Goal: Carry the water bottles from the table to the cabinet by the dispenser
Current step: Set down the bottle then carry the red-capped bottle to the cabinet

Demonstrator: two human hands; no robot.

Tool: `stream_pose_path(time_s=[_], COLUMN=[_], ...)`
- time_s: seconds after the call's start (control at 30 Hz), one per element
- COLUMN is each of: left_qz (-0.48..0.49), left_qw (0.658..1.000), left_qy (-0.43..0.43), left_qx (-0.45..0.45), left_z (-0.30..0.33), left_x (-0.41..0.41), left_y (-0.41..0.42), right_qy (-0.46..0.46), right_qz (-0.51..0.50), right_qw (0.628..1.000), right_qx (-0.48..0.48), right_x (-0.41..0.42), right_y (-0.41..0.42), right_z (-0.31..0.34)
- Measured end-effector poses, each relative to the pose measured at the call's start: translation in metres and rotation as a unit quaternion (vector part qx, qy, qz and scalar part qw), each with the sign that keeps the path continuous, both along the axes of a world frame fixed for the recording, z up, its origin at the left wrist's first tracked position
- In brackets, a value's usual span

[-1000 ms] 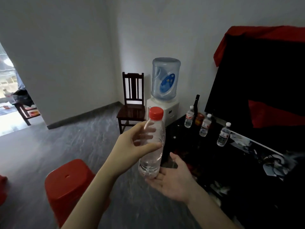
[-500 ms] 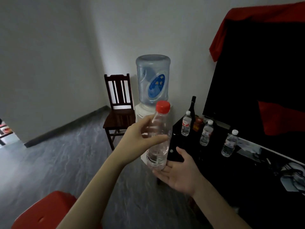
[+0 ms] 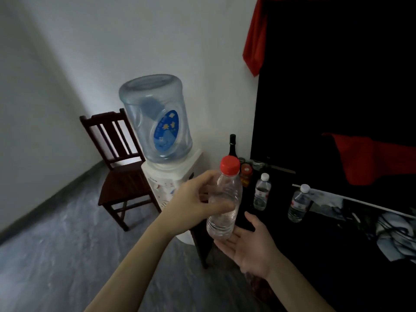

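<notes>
My left hand [image 3: 193, 203] grips a clear water bottle [image 3: 225, 203] with a red cap around its middle and holds it upright in front of me. Under the bottle's base lies my right hand [image 3: 249, 246], palm up with straight fingers. Just behind the bottle is the dark cabinet [image 3: 292, 244]. Two small white-capped bottles [image 3: 261, 192] [image 3: 299, 203] stand on its top. The water dispenser [image 3: 171, 176] with its big blue jug [image 3: 155, 118] stands to the cabinet's left.
A dark wooden chair [image 3: 119, 167] stands left of the dispenser against the wall. A tall dark bottle [image 3: 232, 144] and small jars [image 3: 246, 173] sit at the cabinet's back corner. A black screen [image 3: 337, 97] draped with red cloth [image 3: 254, 37] rises behind. Papers [image 3: 396, 233] lie at right.
I have walked closer to the dispenser and cabinet, which now loom larger. The red stool has left view. Both hands keep the same hold on the bottle.
</notes>
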State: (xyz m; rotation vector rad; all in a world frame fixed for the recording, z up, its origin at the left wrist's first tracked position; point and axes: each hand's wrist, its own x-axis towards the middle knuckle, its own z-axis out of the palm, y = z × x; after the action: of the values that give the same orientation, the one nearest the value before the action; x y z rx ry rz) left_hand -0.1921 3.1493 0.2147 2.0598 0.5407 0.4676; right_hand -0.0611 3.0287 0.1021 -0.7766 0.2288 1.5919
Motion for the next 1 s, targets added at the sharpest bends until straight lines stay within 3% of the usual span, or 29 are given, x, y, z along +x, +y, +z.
stream_pose_path(time_s=[0.27,0.63,1.0], left_qz=[-0.122,-0.282,-0.26], left_qw=[0.992,0.957,0.958], left_qy=[0.026,0.07,0.082], left_qx=[0.013,0.005,-0.084], left_z=[-0.04,-0.116,-0.215], left_x=[0.087,0.173,0.203], left_y=[0.076,0.162,0.167], right_qy=[0.008,0.039,0.045], right_qz=[-0.104,-0.25,-0.282], right_qw=[0.993,0.954,0.929], right_qx=[-0.05,-0.163,-0.236], right_x=[0.056,0.1,0.138], right_y=[0.051,0.1,0.119], right_z=[-0.037,-0.102,-0.179])
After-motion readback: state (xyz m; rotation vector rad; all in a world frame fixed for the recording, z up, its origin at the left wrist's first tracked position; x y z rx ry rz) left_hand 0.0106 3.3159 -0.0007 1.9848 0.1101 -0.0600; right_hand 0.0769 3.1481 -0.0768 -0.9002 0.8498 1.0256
